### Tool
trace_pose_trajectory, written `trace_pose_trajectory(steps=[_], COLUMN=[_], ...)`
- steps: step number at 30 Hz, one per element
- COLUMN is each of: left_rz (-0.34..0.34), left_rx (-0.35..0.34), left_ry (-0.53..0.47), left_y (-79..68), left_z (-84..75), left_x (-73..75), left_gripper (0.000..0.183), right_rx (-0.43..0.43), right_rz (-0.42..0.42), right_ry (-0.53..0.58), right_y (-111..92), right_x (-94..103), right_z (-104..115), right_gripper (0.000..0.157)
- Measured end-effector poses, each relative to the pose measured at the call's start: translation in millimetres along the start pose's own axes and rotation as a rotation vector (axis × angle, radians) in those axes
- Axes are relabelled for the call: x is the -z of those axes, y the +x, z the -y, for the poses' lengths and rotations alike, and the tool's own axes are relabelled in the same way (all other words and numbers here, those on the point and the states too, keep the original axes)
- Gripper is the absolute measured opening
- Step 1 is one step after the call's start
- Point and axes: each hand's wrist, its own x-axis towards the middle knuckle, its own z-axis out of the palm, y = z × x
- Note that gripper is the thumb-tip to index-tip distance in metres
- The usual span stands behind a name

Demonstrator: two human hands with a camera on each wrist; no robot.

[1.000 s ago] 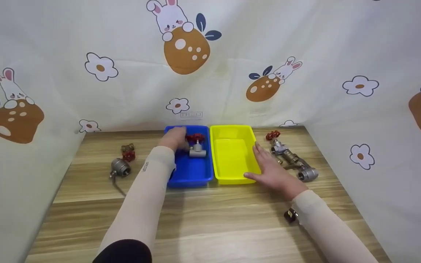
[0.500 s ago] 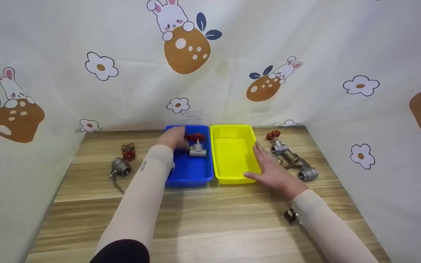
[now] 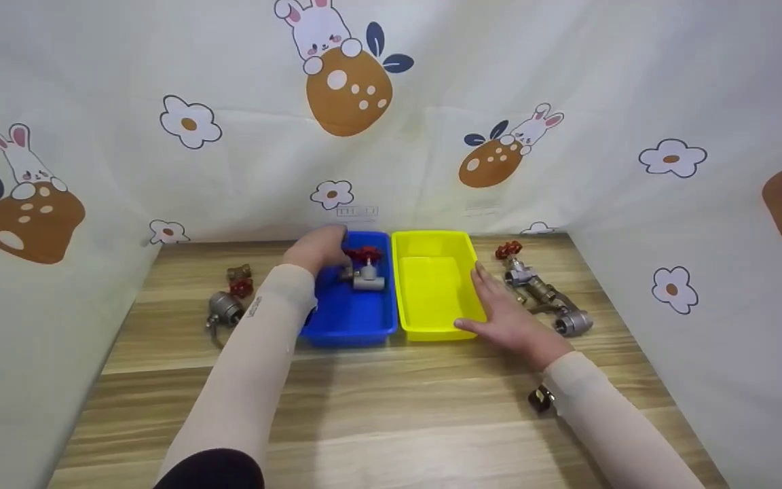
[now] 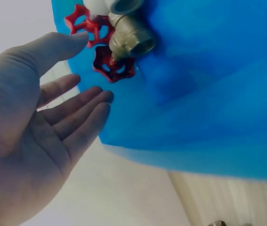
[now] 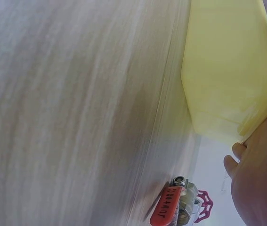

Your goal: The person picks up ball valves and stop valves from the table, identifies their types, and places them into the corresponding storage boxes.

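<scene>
A: Hands?
B: Left hand point(image 3: 318, 248): fingers loosely extended, gripping nothing, at the upper-left corner of the blue tray point(image 3: 354, 320), mid-frame in head view. Right hand point(image 3: 508, 318): fingers straight, thumb splayed, laid against the right rim of the yellow tray point(image 3: 430, 302).
A: Parts?
B: Brass valve point(image 4: 129, 40) and grey valve point(image 3: 368, 281), side by side in the blue tray's upper half. Left thumb overlaps the grey one's handwheel in the left wrist view; contact, can't tell.
A: Handling?
B: My read: dense, rigid, hard to damage, maybe slick on the bodies. Best hold is round the body; handwheels give purchase but might turn.
A: Clearance?
B: Tray's left and top walls crowd that hand. Yellow tray sits just beside, right. Most room: blue floor toward the tray's bottom end, plus overhead.
</scene>
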Motion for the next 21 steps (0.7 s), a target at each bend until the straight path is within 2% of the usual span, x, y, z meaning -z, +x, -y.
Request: trace_pose_trajectory(steps=[9, 13, 21], left_rz=[-0.112, -0.136, -0.141], left_rx=[-0.143, -0.152, -0.149], left_ry=[0.059, 0.053, 0.072], left_y=[-5.5, -9.7, -23.4], left_z=[3.5, 7.5, 19.5], left_x=[11.2, 19.0, 34.7], left_gripper=[0.038, 0.038, 0.038], right_rx=[-0.018, -0.019, 0.044], right_rz=[0.013, 0.012, -0.011], right_ry=[-0.004, 0.003, -0.017], right_y=[2, 1, 1], right_x=[-1.0, -0.5, -1.3], right_z=[-1, -1, -3], right_gripper=[0.112, 0.113, 0.116])
